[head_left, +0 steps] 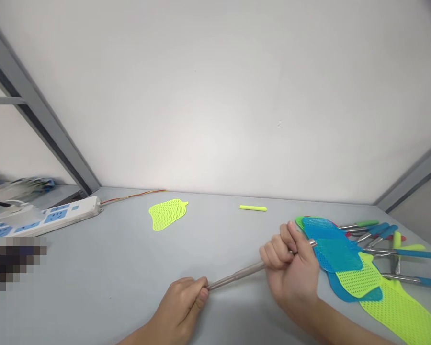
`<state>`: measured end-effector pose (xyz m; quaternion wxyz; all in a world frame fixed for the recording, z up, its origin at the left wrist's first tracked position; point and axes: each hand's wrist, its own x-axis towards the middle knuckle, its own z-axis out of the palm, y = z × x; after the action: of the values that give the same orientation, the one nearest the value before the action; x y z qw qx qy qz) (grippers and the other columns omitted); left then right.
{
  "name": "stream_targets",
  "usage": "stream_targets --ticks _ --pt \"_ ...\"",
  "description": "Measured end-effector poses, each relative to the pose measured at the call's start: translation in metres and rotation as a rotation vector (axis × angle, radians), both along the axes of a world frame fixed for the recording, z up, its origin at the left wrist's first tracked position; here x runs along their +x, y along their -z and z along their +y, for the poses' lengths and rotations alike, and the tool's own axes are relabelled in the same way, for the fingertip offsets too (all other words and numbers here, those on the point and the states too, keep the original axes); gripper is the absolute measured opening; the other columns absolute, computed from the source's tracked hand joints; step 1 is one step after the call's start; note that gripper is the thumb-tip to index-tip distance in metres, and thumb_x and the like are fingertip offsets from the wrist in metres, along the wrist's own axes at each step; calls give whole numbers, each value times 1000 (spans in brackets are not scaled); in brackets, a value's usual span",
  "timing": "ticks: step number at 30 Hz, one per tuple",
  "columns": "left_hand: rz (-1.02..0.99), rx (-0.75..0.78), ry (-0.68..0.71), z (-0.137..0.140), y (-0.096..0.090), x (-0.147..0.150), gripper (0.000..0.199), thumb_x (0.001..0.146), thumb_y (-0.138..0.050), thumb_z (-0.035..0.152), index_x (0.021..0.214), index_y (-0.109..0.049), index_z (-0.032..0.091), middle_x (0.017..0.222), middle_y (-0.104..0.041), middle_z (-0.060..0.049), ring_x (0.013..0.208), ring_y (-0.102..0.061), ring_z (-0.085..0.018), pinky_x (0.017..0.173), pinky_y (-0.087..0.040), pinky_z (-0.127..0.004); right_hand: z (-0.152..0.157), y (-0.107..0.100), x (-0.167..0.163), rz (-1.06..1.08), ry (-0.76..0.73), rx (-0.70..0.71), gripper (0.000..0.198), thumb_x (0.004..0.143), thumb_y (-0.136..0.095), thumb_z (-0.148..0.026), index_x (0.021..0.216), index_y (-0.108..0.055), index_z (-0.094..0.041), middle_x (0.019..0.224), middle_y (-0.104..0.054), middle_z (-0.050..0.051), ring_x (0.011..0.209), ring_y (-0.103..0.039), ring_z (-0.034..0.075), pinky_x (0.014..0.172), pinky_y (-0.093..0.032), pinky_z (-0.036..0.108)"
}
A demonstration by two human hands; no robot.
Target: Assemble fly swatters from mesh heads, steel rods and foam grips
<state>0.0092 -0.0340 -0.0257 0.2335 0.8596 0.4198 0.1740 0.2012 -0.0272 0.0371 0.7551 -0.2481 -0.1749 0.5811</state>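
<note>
A thin metal telescopic rod (237,276) stretches between my two hands above the grey table. My left hand (181,304) is closed around its thinner left end. Wrapped round the thicker part is my right hand (290,263), and the rod's silver end sticks out past the thumb. Beyond the hands, a loose yellow-green fly swatter head (168,213) lies on the table at the left. A yellow-green handle sleeve (253,208) lies further right, near the wall.
Several fly swatters with blue heads (339,254), yellow-green heads (402,309) and metal rods are piled at the right. A white power strip (72,211) with a plug and a thin cable sits at the left. A white wall (215,120) rises behind the table (104,268).
</note>
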Motion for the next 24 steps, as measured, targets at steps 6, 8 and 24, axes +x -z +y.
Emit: stream_targets --ticks 6,8,24 --pt "-154 26 5 -4 2 1 33 87 -14 30 57 -22 19 49 -32 4 45 -34 -11 49 -30 -23 -10 -4 -2 32 5 56 38 79 -40 -34 50 -20 -18 38 -8 -9 34 -4 6 33 -13 21" --pt "-190 30 21 -4 5 0 33 87 -15 30 57 -22 20 49 -29 4 44 -33 -11 47 -29 -23 -10 -2 -4 50 -2 59 38 79 -40 -33 50 -20 -18 38 -8 -9 34 -4 6 33 -13 21" --pt "-125 -70 76 -3 10 1 35 87 -12 35 56 -21 20 47 -30 4 41 -33 -11 45 -28 -23 -13 17 -10 80 -43 -23 38 79 -40 -35 50 -20 -19 38 -8 -9 34 -4 6 34 -14 22"
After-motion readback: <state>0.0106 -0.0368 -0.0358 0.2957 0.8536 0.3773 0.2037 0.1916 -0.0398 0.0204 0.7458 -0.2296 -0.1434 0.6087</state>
